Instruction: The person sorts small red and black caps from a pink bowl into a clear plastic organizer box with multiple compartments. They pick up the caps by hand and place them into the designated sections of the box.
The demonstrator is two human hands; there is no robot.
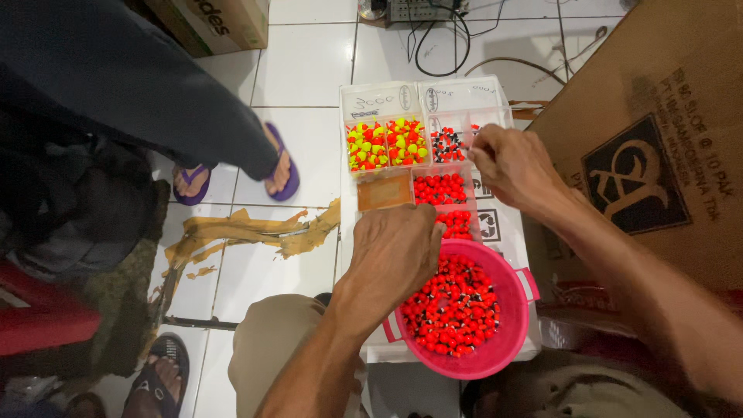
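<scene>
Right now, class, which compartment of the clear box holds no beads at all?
The compartment just beyond the left hand, showing only its bare brownish bottom. The others around it hold yellow-and-red beads or red beads.

The left hand (395,251) covers the near end of the box (371,101) and part of the bowl (515,298), so its fingertips and whatever they touch cannot be seen. The right hand (512,164) hides the box's right compartments; whether its fingers pinch a bead is too small to tell. The carton (650,139) runs off the right edge. The other person (116,85) at far left is cut off above the legs.
</scene>
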